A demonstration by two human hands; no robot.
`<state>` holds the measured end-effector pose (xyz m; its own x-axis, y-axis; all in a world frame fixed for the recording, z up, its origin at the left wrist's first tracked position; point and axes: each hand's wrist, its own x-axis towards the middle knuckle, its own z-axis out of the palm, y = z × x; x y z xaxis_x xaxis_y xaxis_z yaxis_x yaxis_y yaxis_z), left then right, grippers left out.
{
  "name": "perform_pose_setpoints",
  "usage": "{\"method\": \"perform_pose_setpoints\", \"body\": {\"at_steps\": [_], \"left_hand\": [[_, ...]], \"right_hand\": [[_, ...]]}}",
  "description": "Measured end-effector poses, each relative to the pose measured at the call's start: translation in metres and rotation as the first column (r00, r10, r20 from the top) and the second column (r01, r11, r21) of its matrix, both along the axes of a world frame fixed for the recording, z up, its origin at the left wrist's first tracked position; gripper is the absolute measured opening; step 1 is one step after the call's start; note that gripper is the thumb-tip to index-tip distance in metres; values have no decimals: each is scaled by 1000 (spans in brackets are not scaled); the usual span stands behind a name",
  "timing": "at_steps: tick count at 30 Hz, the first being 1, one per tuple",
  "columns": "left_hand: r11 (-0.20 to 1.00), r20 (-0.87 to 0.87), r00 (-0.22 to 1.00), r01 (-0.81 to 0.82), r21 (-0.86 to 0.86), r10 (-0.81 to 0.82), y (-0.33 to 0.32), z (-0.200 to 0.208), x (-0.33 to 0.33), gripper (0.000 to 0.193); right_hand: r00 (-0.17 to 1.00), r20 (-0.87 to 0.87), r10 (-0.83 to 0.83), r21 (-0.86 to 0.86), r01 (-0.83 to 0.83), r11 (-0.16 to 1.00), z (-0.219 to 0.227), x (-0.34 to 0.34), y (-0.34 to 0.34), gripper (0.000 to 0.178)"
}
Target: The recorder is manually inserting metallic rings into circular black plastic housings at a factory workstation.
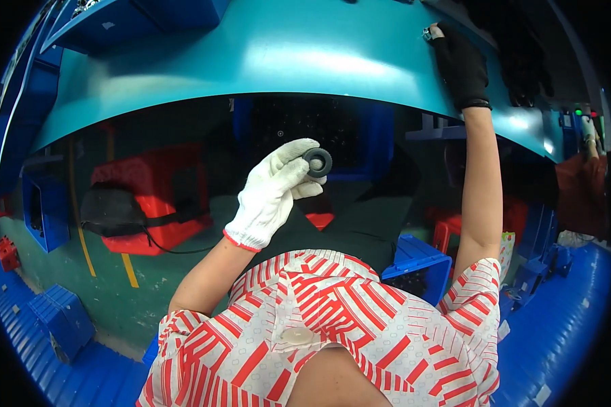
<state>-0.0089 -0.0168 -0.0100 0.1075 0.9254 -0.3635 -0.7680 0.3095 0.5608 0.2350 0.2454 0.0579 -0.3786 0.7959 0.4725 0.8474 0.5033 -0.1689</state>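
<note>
My left hand (273,190), in a white knitted glove with a red cuff, pinches a black ring (326,163) between thumb and fingers. It is raised in front of my chest, short of the table's near edge. White glove fabric shows through the ring's hole. Stretched out to the far right, my right hand (460,64) wears a black glove with bare fingertips showing. Its fingers close on a small shiny metal piece (427,34) over the teal table (265,61). The exact kind of that piece is too small to make out.
Blue bins (136,27) stand on the table's far left. A black bag (112,209) lies on a red stool (156,176) at the left. Beneath the table edge is a dark blue bin (380,139); another blue bin (417,268) sits by my right side. Dark cloth (516,47) hangs beyond my right hand.
</note>
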Motion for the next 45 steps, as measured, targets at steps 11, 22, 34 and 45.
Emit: {"method": "perform_pose_setpoints", "body": {"at_steps": [11, 22, 34, 45], "left_hand": [[999, -102, 995, -23, -34, 20, 0, 8, 1, 37], [998, -28, 999, -23, -62, 21, -1, 4, 12, 32], [999, -293, 955, -50, 8, 50, -12, -6, 20, 40], [988, -655, 754, 60, 143, 50, -16, 2, 22, 45]], "right_hand": [[997, 60, 45, 57, -49, 997, 4, -7, -22, 36], [820, -512, 255, -442, -507, 741, -19, -56, -196, 28], [881, -328, 341, -362, -451, 816, -48, -61, -218, 27], [829, -510, 230, -549, -519, 655, -63, -58, -219, 46]]}}
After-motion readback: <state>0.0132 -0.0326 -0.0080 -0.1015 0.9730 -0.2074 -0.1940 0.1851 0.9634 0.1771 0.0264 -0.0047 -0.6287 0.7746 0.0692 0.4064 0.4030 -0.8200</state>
